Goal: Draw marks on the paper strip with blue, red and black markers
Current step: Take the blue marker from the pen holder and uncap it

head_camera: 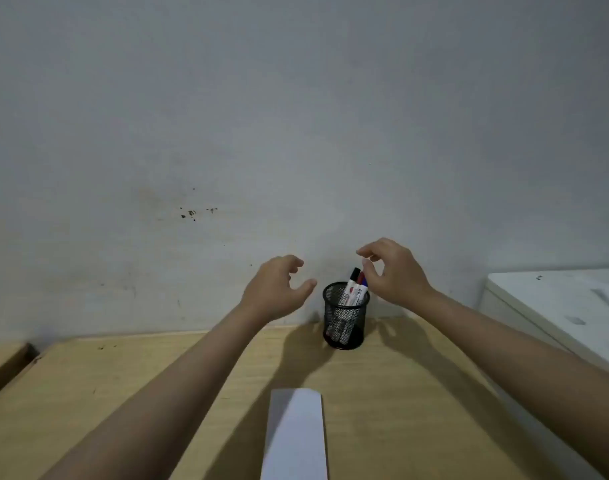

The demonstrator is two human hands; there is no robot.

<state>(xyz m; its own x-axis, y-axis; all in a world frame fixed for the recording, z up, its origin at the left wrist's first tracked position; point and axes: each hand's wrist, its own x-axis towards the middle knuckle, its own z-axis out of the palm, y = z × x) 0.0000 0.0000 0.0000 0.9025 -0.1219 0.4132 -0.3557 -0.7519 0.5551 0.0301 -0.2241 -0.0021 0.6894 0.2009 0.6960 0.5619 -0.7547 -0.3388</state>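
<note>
Right hand [395, 273] fingers spread and curled, holding nothing, thumb just beside the marker caps. Left hand [277, 289] open, empty, left of the mesh cup [344, 320]. Black marker [352, 284], red marker [359, 285] and blue marker [364, 282] stand in the cup. Paper strip [296, 434] lies on the wooden desk [123, 393], nearer the person.

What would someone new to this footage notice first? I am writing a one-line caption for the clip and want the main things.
Two bare forearms reach across the wooden desk toward a black mesh pen cup standing near the wall, with three markers sticking out of it. The right hand hovers at the marker caps with fingers curled and open; the left hand is open beside the cup. A blank white paper strip lies nearest the camera.
</note>
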